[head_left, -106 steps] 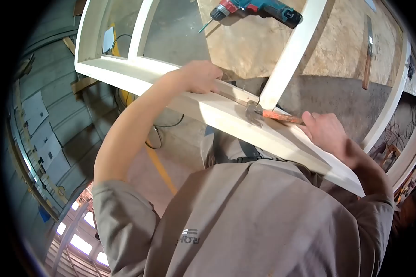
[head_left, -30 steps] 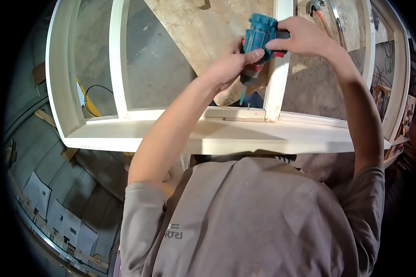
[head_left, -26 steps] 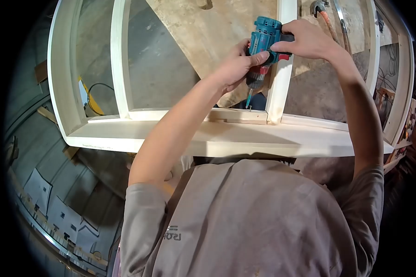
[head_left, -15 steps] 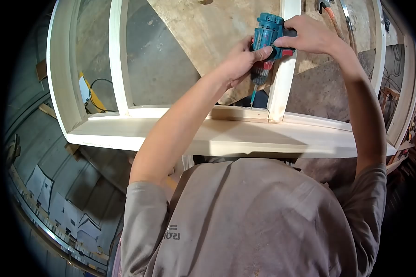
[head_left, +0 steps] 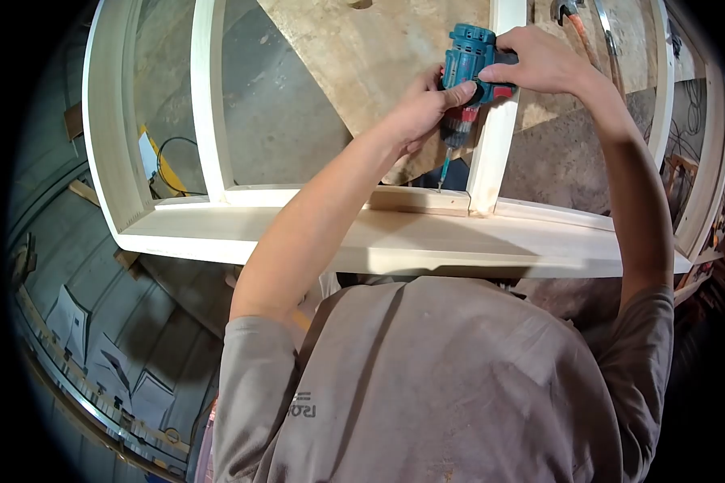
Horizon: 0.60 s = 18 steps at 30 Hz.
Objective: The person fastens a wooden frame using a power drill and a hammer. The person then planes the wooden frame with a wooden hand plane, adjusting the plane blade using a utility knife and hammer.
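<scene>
A teal cordless drill [head_left: 469, 56] points downward, held by both of my hands. My left hand [head_left: 427, 105] wraps round its body from the left, the thumb lying across the front. My right hand [head_left: 536, 63] grips the handle from the right, near the red part. A slim bit [head_left: 445, 167] runs down from the chuck, its tip at a short wooden block [head_left: 419, 200]. That block lies along the near rail [head_left: 298, 233] of a pale wooden frame, beside an upright slat [head_left: 498, 137]. Whether the tip sits in a screw is too small to tell.
Another slat [head_left: 207, 105] crosses the frame at left. A plywood sheet [head_left: 411, 48] lies beneath the frame. A hammer [head_left: 570, 20] with an orange handle rests at the upper right. White papers [head_left: 71, 322] lie at the lower left, beside a long metal rail.
Almost nothing differs. The drill and both hands have shifted very slightly in view, with the grip and the bit's place on the block unchanged.
</scene>
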{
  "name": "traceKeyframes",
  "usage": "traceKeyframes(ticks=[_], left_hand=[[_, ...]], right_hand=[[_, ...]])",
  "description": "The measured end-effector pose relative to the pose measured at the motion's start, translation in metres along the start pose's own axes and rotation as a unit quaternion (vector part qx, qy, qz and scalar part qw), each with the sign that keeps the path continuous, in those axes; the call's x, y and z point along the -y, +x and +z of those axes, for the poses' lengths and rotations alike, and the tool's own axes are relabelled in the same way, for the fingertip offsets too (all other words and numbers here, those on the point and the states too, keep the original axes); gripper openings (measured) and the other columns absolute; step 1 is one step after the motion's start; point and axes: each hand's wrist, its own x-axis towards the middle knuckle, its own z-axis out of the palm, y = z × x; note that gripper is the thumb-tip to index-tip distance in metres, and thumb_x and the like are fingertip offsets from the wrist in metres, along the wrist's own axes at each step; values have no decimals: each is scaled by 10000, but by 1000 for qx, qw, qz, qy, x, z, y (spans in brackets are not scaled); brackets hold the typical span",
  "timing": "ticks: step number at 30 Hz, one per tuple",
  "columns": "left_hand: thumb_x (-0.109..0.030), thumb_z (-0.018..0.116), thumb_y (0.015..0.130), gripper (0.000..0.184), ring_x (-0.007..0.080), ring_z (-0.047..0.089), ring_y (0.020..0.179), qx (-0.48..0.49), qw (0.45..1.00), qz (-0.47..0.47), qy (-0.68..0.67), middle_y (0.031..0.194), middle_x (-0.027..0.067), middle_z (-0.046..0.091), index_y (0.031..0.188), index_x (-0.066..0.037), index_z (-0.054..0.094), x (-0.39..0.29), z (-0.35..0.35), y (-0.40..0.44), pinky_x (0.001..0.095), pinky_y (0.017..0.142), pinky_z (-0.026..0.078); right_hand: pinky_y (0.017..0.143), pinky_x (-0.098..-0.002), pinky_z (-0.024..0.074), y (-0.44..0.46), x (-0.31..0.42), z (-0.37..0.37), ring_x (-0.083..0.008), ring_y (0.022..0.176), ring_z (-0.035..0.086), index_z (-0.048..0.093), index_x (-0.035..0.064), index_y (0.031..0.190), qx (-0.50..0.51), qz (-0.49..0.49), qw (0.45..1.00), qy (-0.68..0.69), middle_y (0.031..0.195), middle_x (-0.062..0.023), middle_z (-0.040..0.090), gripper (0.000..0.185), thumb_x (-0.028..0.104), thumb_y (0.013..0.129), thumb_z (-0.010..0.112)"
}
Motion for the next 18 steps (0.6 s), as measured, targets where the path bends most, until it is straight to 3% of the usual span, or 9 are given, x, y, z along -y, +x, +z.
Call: traceKeyframes(ticks=[10, 18], left_hand=[[-206, 652, 1043, 514, 214, 645, 1132, -1, 999, -27, 17, 1276, 114, 626, 1465, -21, 423, 1, -3, -2, 391, 988, 546], [-221, 608, 1062, 433, 242, 657, 1127, 18, 998, -49, -25, 1262, 135, 654, 1427, -27, 480, -2, -4, -5, 400, 974, 548]], right_hand=[[686, -463, 513, 0, 18, -14, -384, 747, 669, 711, -56, 910, 46, 15, 999, 1, 804, -237, 676, 574, 515, 871, 748], [828, -474, 569, -5, 38, -23, -427, 929, 709, 678, -30, 993, 110, 25, 990, -86, 934, -240, 719, 597, 402, 646, 901]])
